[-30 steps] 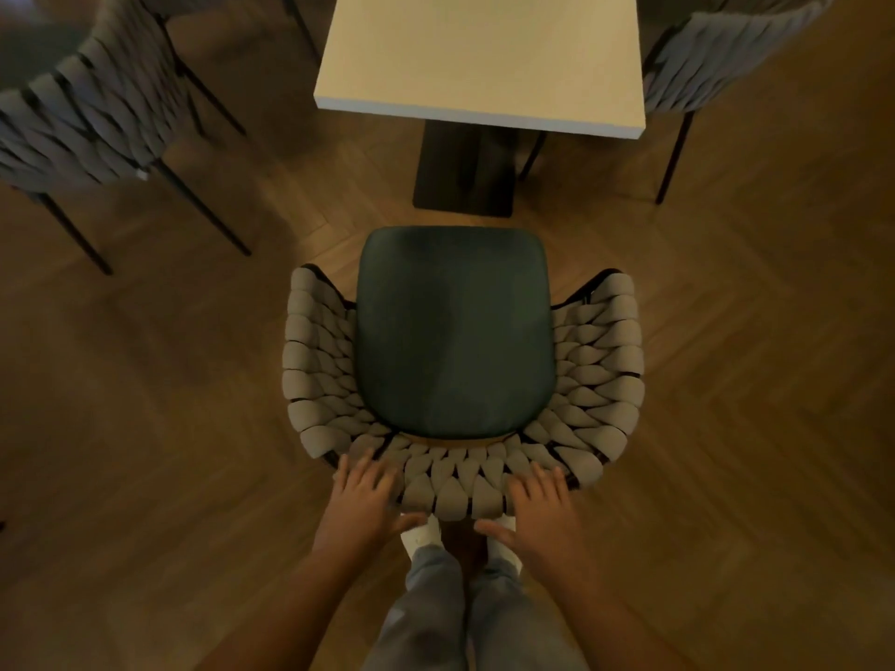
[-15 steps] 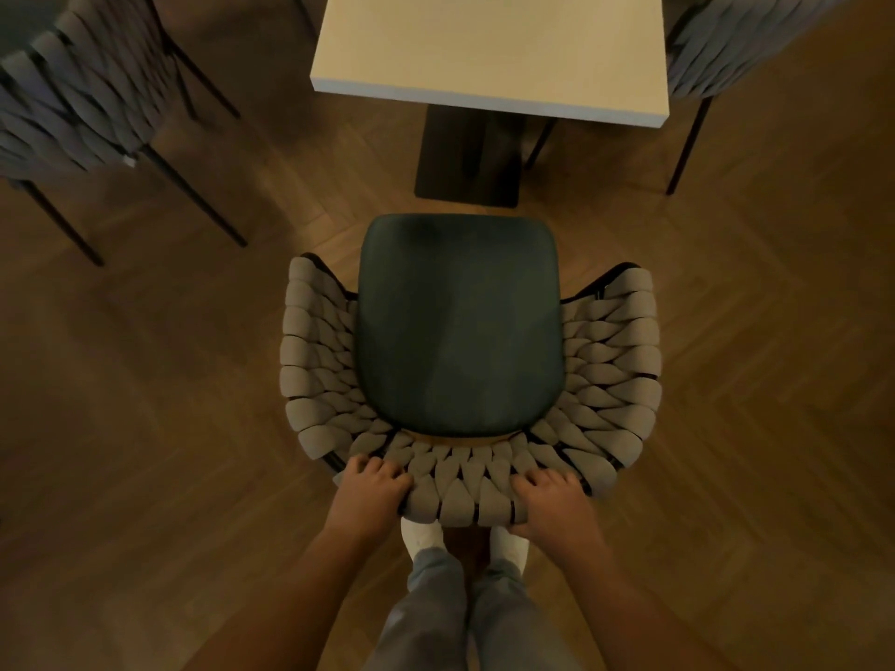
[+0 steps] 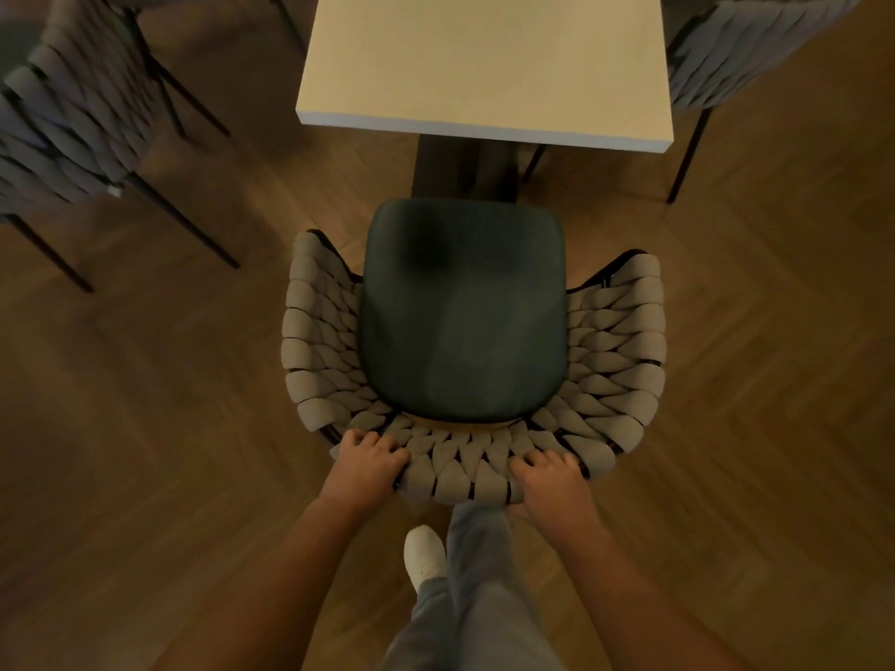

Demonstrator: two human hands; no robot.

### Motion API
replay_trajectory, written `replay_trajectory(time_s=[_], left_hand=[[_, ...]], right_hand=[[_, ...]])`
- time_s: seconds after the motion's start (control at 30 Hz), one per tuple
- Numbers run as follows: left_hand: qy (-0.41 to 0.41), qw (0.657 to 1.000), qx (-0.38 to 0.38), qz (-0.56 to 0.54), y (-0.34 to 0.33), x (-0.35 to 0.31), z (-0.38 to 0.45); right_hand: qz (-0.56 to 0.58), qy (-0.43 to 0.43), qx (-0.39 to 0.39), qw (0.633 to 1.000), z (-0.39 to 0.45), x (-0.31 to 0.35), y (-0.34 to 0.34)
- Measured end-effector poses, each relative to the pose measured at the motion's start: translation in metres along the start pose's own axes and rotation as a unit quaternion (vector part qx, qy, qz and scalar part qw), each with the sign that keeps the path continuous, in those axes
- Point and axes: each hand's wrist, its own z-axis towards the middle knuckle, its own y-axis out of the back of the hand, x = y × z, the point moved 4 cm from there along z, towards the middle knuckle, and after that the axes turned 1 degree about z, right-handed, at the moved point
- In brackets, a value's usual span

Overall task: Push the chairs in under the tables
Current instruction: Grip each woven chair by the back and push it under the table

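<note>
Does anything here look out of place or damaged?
Nothing looks damaged. The chair gripped by the left hand and right hand stands wholly outside the table; another chair on the left stands apart too.

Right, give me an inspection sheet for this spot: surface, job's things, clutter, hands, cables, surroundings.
Surface: pale square table top, nothing seen on it.
Job's things: grey woven-rope chair with dark green seat cushion, not yet under the table; seat front near the dark pedestal base.
Clutter: nothing seen.
Hands: left hand and right hand grip the backrest, fingers curled over its top.
Cables: nothing seen.
Surroundings: herringbone wood floor; matching woven chair at left, another at right.
</note>
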Motion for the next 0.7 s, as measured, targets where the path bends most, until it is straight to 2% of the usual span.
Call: replay_trajectory(time_s=[0.17, 0.27, 0.4, 0.7], left_hand=[[0.005, 1.000, 0.009, 0.003, 0.025, 0.016, 0.030], [0.008, 1.000, 0.004, 0.004, 0.040, 0.024, 0.049], [0.015, 1.000, 0.007, -0.002, 0.057, 0.028, 0.075], [0.024, 0.999, 0.025, -0.016, 0.081, 0.041, 0.115]], right_hand=[[0.018, -0.004, -0.010, 1.000, 0.025, 0.001, 0.022], [0.016, -0.020, 0.023, 0.999, 0.041, -0.005, 0.028], [0.032, -0.007, 0.004, 0.999, 0.068, -0.018, 0.048], [0.000, 0.006, 0.024, 1.000, 0.114, -0.038, 0.082]])
